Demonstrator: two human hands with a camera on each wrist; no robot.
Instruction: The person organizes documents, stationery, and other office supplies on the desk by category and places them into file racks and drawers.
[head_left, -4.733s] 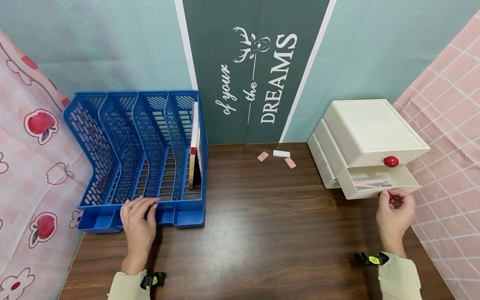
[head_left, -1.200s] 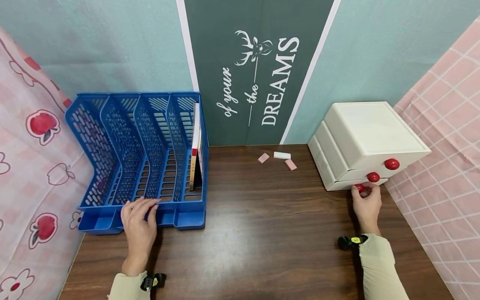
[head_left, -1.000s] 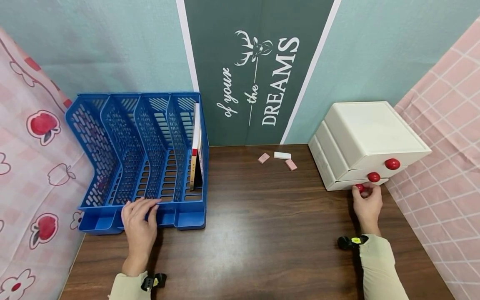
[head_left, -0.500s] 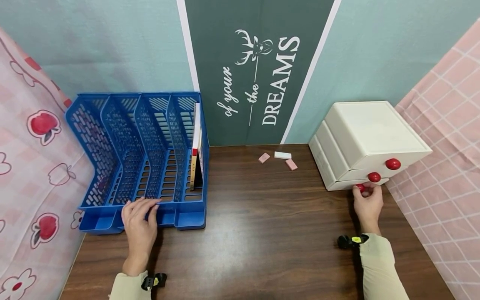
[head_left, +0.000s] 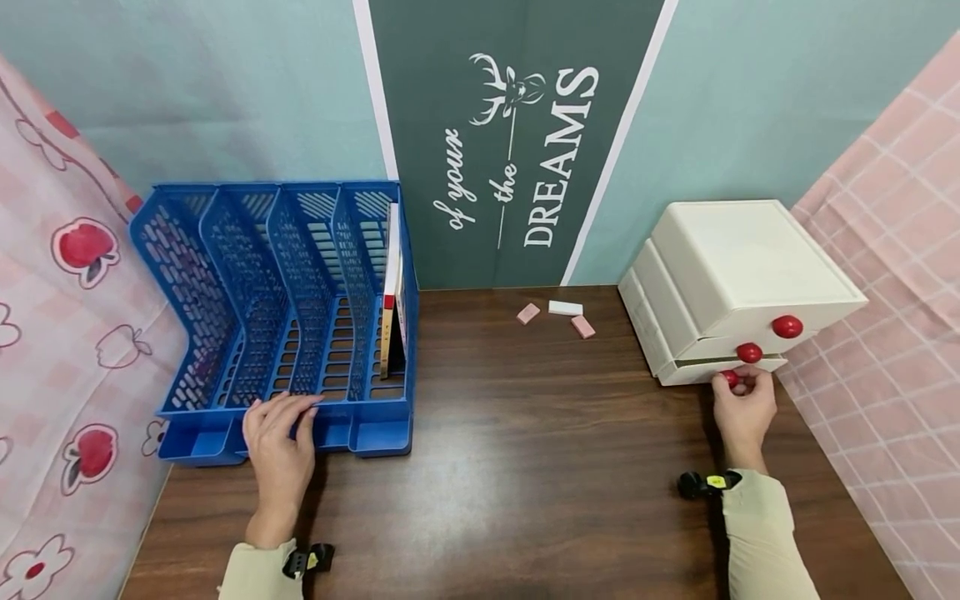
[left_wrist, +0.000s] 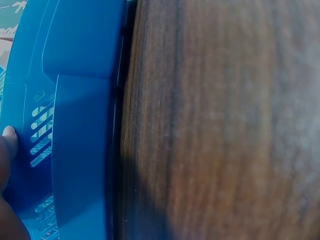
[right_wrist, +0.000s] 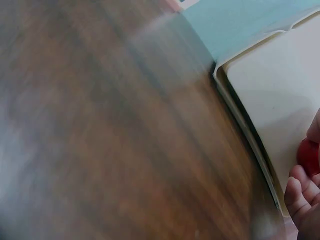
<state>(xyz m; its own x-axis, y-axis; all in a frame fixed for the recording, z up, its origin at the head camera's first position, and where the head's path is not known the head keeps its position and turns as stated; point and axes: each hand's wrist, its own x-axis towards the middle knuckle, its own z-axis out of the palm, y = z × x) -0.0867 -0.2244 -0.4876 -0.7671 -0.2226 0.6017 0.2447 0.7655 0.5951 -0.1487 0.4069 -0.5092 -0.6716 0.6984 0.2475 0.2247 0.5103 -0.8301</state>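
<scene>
In the head view, my right hand (head_left: 744, 414) pinches the red knob (head_left: 729, 379) of the bottom drawer (head_left: 692, 372), which stands slightly out from the white drawer unit (head_left: 765, 250). The right wrist view shows fingers (right_wrist: 296, 196) around that red knob (right_wrist: 308, 156) against the pale drawer front (right_wrist: 272, 107). My left hand (head_left: 279, 442) grips the front rim of a blue file rack (head_left: 378, 408), fingers over the edge. In the left wrist view a fingertip (left_wrist: 10, 135) presses on the blue front wall (left_wrist: 82, 150).
Thin books (head_left: 388, 308) stand in the rack's rightmost slot. Two pink erasers (head_left: 528, 313) and a white one (head_left: 566, 308) lie on the brown table (head_left: 525, 467) near the back wall. The upper two drawers, with red knobs (head_left: 787, 326), are closed.
The middle drawer, pulled out at first, has been pushed in. My right hand has moved down-left to the bottom knob and just drawn that drawer out slightly. The left hand has stayed put.
</scene>
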